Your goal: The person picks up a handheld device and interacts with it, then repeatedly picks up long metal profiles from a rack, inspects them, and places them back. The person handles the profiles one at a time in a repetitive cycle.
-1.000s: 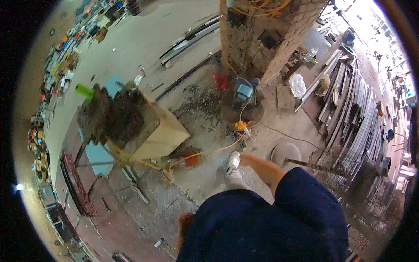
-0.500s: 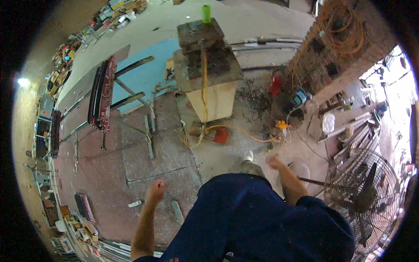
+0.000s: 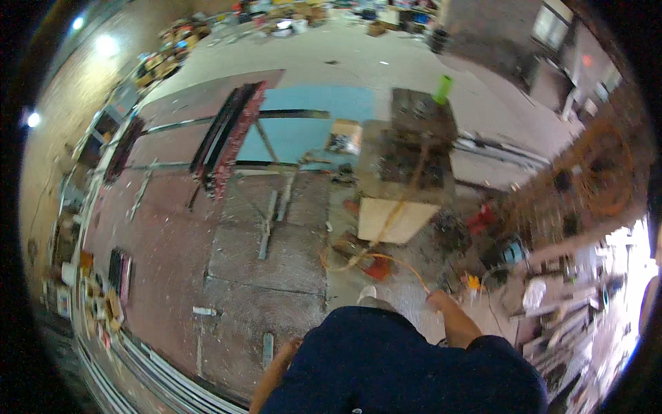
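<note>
My left hand point(image 3: 289, 348) is down beside my dark blue shirt point(image 3: 407, 366), partly hidden by it, and its fingers do not show clearly. Out in front at the right, my right hand point(image 3: 439, 300) looks loosely closed, with nothing visible in it. It overlaps the line of an orange hose point(image 3: 407, 264) on the floor, but appears to hang above it. A light shoe point(image 3: 367, 293) shows past the shirt's front edge. Ahead stands a dark-topped workbench point(image 3: 372, 155) with a pale front panel point(image 3: 393, 221) and a bright green cylinder point(image 3: 442, 90) on top.
Long dark and red bars point(image 3: 231, 138) lie across a metal stand at the left. A blue sheet point(image 3: 310, 103) and an open cardboard box point(image 3: 344, 136) are beyond. At right are a red object point(image 3: 480, 219), a yellow piece point(image 3: 472, 281) and stacked lengths of material point(image 3: 565, 331). Pipes point(image 3: 172, 379) run along the lower left.
The view has swung right and up, showing more of the far floor. The workbench now looks closer. My left hand has drawn back toward my body, and the fan at right has left view.
</note>
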{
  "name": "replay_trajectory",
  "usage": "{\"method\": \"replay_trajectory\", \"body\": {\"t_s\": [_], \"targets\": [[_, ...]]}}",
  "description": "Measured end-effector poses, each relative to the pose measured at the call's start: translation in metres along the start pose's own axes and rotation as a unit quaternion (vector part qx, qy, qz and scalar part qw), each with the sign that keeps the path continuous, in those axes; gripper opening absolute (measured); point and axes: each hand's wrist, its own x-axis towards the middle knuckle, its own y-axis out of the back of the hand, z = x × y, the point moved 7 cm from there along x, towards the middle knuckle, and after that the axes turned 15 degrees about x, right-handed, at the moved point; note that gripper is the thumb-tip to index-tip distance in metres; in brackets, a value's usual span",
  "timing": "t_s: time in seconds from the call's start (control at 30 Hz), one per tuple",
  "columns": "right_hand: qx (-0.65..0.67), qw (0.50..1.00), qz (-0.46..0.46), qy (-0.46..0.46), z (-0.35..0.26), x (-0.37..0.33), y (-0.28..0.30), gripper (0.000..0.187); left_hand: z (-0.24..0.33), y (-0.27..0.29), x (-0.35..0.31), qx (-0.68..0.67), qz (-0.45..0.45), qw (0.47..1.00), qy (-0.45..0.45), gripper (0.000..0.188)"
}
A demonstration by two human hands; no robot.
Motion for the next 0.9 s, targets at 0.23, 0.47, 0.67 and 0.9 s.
{"method": "replay_trajectory", "body": {"t_s": [0.23, 0.47, 0.67, 0.9], "targets": [[0.319, 0.94, 0.102, -0.064, -0.092, 0.088, 0.189, 0.033, 0.114, 0.205, -0.04, -0.138, 0.056, 0.957, 0.248, 0.033], [0.428, 0.885, 0.182, 0.035, -0.155, 0.131, 0.256, 0.033, 0.078, 0.424, 0.054, 0.032, 0.319, 0.94, 0.116, 0.031], [0.497, 0.832, 0.207, -0.13, -0.112, 0.041, 0.198, 0.027, -0.009, 0.639, 0.181, 0.086, 0.525, 0.847, -0.005, 0.022], [0.759, 0.538, 0.306, -0.203, -0.047, -0.079, 0.04, 0.02, -0.06, 0.832, 0.373, 0.078, 0.513, 0.855, -0.021, 0.029]]}}
